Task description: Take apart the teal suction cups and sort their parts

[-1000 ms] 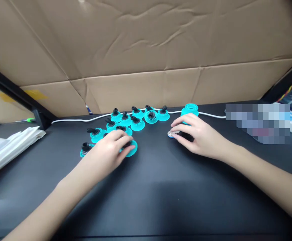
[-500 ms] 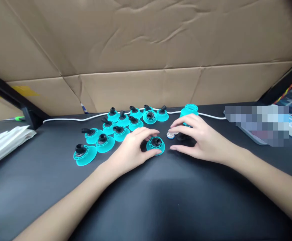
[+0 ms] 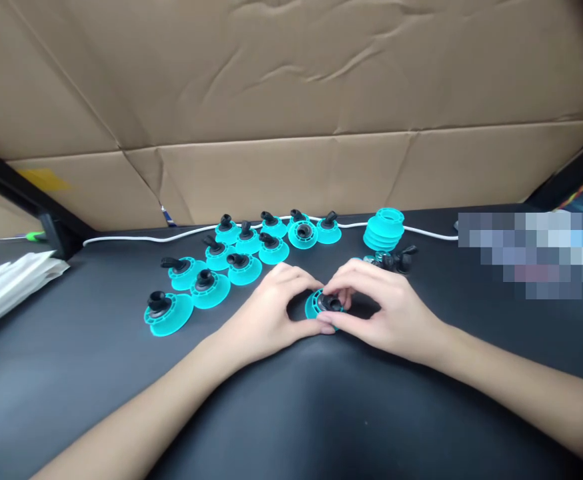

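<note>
Brings the right hand point(image 3: 399, 310) inward and toward the left since half a second ago, when it was apart from the cyan cup point(image 3: 312, 309), and onto its black fitting point(image 3: 329, 302). Keeps the left hand point(image 3: 271, 308) around the same cup, now a little nearer and farther right than then. Holds it between both hands, low at the middle of the black tabletop point(image 3: 251, 413); cannot tell whether it touches. Curves the left fingers and thumb around its left side, parted by the cup's width. Closes the right fingers and thumb narrowly about the fitting, with both thumbs meeting at the near rim. Leaves partly hidden, just beyond the right hand, some loose black fittings point(image 3: 404, 259) and small round pieces point(image 3: 382, 258). Shows farther back a stack of cyan cups point(image 3: 383, 235), upright near a white cable point(image 3: 161, 239). Shows on the left a staggered group of fitted cups point(image 3: 244, 273), with stems pointing various ways. Shows, farther left, white sheets point(image 3: 11, 287) and, behind, brown cardboard point(image 3: 281, 173).
</note>
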A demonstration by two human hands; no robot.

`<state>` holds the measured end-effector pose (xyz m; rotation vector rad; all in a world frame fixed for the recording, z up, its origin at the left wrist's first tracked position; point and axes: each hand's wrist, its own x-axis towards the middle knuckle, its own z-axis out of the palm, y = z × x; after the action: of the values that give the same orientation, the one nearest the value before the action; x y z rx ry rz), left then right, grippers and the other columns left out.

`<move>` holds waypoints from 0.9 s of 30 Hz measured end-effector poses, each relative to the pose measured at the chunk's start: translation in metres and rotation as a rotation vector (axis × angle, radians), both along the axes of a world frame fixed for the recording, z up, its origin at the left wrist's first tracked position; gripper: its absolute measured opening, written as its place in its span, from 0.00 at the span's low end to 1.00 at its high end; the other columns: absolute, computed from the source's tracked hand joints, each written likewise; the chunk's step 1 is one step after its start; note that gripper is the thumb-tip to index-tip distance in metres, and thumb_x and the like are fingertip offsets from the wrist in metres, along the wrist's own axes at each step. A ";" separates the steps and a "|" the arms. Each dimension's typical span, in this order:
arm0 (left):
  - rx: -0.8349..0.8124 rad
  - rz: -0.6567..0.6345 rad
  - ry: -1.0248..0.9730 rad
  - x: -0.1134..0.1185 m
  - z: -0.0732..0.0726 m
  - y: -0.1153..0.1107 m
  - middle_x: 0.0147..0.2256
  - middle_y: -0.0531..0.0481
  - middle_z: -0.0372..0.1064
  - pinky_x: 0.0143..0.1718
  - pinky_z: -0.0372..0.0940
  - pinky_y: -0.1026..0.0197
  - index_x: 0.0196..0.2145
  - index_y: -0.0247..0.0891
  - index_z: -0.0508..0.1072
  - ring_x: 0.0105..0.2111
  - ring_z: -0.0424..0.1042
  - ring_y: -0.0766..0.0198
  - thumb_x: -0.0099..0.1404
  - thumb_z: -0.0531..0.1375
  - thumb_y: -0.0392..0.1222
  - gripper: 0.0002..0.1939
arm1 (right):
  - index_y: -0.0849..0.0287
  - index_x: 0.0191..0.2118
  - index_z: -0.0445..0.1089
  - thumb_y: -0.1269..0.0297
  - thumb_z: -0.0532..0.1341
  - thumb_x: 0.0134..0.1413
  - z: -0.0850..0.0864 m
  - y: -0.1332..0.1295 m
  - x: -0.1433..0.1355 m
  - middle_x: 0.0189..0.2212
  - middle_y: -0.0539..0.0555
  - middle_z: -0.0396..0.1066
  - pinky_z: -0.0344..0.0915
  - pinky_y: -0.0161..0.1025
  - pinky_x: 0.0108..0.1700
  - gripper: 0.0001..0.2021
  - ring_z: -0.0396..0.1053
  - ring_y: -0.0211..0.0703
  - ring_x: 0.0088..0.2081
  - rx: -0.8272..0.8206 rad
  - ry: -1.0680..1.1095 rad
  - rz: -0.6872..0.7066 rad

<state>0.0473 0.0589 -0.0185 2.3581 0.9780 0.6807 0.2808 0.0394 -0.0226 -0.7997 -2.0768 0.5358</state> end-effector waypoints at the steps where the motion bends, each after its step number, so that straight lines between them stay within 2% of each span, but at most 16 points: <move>1: 0.001 -0.001 0.001 0.001 0.000 0.000 0.46 0.48 0.77 0.54 0.67 0.50 0.47 0.42 0.79 0.49 0.72 0.52 0.62 0.75 0.51 0.20 | 0.56 0.43 0.76 0.65 0.72 0.61 -0.001 0.000 -0.001 0.35 0.52 0.73 0.74 0.39 0.37 0.07 0.71 0.40 0.33 0.000 0.016 -0.010; 7: -0.009 0.014 -0.012 0.004 0.002 0.000 0.47 0.48 0.78 0.55 0.66 0.47 0.47 0.42 0.79 0.48 0.73 0.52 0.61 0.76 0.52 0.21 | 0.57 0.42 0.79 0.67 0.71 0.62 -0.003 -0.002 0.000 0.35 0.53 0.73 0.73 0.38 0.35 0.04 0.73 0.39 0.32 -0.084 0.087 -0.019; 13: -0.026 0.020 -0.019 0.001 0.004 0.000 0.47 0.48 0.78 0.56 0.66 0.47 0.47 0.43 0.80 0.49 0.73 0.52 0.61 0.76 0.51 0.20 | 0.52 0.48 0.82 0.61 0.68 0.65 0.000 0.006 0.009 0.39 0.53 0.78 0.78 0.42 0.41 0.08 0.77 0.43 0.37 -0.318 0.088 0.041; 16: -0.038 0.018 -0.015 -0.001 0.002 0.002 0.48 0.47 0.78 0.56 0.66 0.47 0.49 0.43 0.80 0.50 0.72 0.50 0.61 0.76 0.51 0.21 | 0.50 0.52 0.81 0.61 0.66 0.67 -0.001 0.008 0.010 0.44 0.54 0.79 0.79 0.45 0.46 0.11 0.79 0.45 0.42 -0.404 0.135 0.091; 18: -0.042 0.015 -0.010 -0.002 0.002 0.003 0.48 0.47 0.78 0.57 0.65 0.47 0.50 0.43 0.80 0.50 0.71 0.50 0.61 0.76 0.52 0.22 | 0.51 0.52 0.81 0.60 0.67 0.66 -0.003 0.009 0.009 0.45 0.54 0.78 0.80 0.44 0.47 0.11 0.79 0.44 0.42 -0.408 0.190 0.074; 22: -0.040 0.022 0.001 -0.002 0.002 0.003 0.48 0.48 0.79 0.56 0.65 0.47 0.50 0.44 0.81 0.49 0.71 0.51 0.61 0.76 0.52 0.22 | 0.51 0.48 0.82 0.58 0.69 0.65 -0.004 0.009 0.008 0.40 0.53 0.75 0.79 0.42 0.44 0.09 0.79 0.43 0.39 -0.411 0.221 0.027; 27: 0.012 0.079 0.065 -0.001 0.000 0.002 0.49 0.48 0.78 0.58 0.60 0.43 0.51 0.46 0.81 0.49 0.70 0.50 0.59 0.75 0.58 0.26 | 0.50 0.49 0.81 0.60 0.67 0.67 -0.004 0.010 0.007 0.42 0.53 0.79 0.78 0.45 0.45 0.08 0.78 0.46 0.42 -0.295 0.154 -0.019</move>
<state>0.0463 0.0607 -0.0186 2.3753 1.1033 0.6450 0.2881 0.0493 -0.0266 -0.9146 -1.8709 0.8793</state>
